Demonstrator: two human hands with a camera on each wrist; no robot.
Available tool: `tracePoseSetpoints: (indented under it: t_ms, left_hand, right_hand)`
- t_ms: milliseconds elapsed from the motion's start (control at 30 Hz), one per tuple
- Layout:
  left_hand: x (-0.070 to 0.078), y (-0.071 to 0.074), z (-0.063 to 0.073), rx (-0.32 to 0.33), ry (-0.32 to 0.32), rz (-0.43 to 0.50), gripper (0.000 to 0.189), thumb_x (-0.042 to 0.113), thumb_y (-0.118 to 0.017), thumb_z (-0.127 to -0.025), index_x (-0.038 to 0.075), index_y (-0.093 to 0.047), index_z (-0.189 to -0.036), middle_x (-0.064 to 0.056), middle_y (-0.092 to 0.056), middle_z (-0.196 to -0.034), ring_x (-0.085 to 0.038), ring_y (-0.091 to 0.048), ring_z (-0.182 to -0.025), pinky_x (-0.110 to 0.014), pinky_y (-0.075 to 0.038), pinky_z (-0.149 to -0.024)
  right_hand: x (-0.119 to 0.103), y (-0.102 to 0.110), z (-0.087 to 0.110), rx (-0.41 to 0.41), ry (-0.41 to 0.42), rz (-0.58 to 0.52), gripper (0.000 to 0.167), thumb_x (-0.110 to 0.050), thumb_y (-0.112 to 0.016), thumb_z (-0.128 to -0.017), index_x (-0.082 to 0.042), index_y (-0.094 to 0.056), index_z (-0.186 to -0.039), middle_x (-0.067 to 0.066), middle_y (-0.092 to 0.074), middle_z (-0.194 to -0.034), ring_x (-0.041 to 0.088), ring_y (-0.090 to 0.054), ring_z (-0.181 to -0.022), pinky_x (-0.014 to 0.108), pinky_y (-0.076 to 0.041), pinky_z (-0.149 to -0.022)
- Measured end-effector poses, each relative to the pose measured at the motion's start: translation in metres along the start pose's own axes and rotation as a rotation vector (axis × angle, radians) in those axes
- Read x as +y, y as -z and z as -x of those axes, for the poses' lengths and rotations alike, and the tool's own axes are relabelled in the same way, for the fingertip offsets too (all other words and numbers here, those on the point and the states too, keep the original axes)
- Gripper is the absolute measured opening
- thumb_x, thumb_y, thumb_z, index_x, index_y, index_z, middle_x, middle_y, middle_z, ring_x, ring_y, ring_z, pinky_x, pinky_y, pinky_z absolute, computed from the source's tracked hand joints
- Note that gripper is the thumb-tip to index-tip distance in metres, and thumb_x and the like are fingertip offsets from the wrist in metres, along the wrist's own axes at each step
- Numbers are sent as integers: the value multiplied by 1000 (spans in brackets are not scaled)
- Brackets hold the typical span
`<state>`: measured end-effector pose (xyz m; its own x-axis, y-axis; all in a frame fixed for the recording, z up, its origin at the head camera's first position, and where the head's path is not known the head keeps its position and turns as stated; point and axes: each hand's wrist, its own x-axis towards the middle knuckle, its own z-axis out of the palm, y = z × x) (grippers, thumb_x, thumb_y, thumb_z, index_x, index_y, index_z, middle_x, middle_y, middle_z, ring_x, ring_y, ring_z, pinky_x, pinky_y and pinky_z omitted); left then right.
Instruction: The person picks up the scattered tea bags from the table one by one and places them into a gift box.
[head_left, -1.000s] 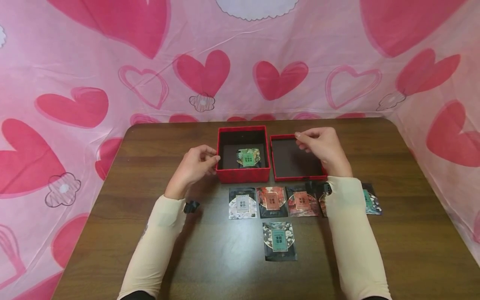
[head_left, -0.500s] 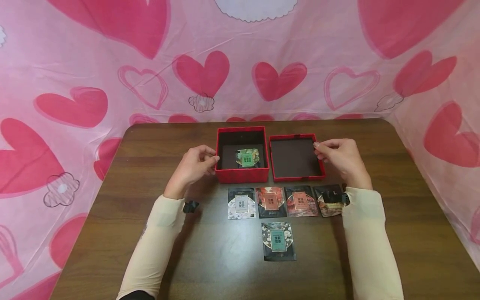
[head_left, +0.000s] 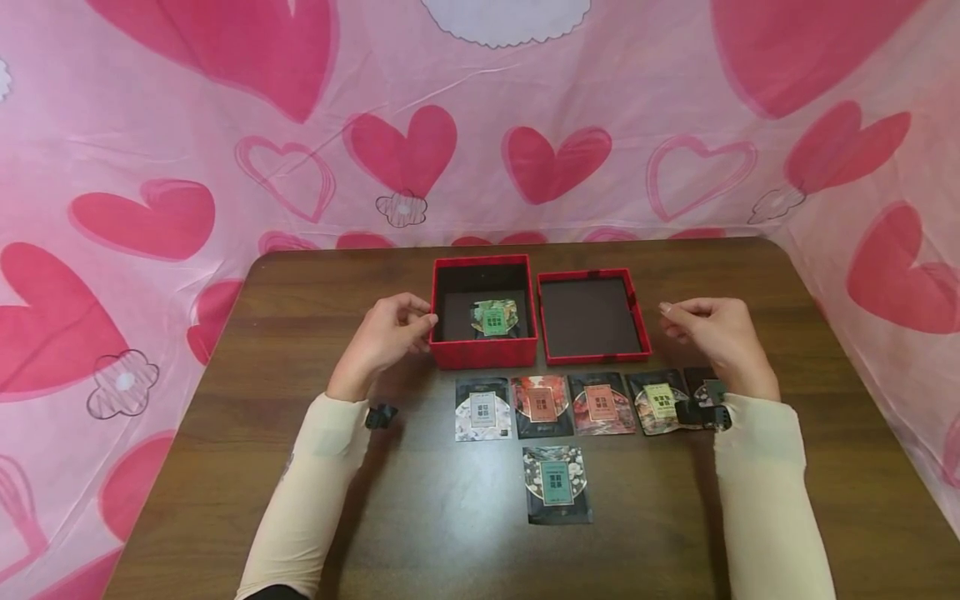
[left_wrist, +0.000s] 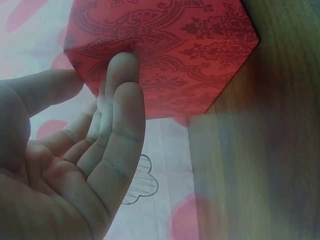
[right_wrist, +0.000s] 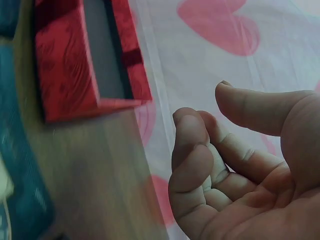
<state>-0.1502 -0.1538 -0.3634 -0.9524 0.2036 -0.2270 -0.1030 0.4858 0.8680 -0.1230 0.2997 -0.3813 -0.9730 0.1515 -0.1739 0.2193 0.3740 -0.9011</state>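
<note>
A red box point(head_left: 483, 354) is touched by the relaxed left hand point(head_left: 388, 329); the right hand point(head_left: 716, 331) (released) is held near the lid point(head_left: 588, 317).

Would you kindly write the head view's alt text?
A person's left hand touches an open red box holding one green sachet; the empty right hand is beside a shallow red lid. Five patterned sachets form a row on the brown wooden table, another in front.

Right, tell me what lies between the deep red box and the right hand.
The shallow red tray lies between the deep red box and the right hand, then a narrow bare strip of wooden table. The head view shows this.
</note>
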Motion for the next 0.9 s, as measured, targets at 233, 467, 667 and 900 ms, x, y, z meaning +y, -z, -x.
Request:
tracePoseSetpoints:
  t_ms: [233,467,667,900]
  left_hand:
    - [-1,0,0,-2,-3,-2,29,19,-70,-96,3,-63,-119,-16,-68,-96,-44,-69,-83,-55,-57,-81]
    - [0,0,0,-2,1,-8,30,20,-71,-96,3,-63,-119,-16,-68,-93,-44,-69,-83,-55,-57,-81]
    - [0,-1,-1,-1,-9,-10,29,19,-71,-96,3,-63,-119,-16,-68,-91,-44,-69,-82,-55,-57,-80]
    - [-1,-1,-1,-3,-14,-2,29,18,-71,-96,1,-62,-118,-17,-68,-91,-45,-69,-81,-56,-57,-80]
  right_hand:
    - [17,14,6,38,-31,-19,20,-26,-73,-94,-7,-77,-92,-2,-71,-73,12,-67,-66,26,-57,-62]
    - [31,27,12,41,-120,12,39,-32,-73,-94,4,-72,-109,-3,-71,-76,15,-67,-71,29,-58,-67]
    - [45,38,20,56,-129,-7,31,-28,-73,-94,2,-76,-102,-4,-71,-76,15,-66,-68,26,-57,-64]
    - [63,53,28,59,-188,32,31,-34,-73,-93,-4,-78,-100,-7,-71,-79,14,-64,-71,26,-56,-64]
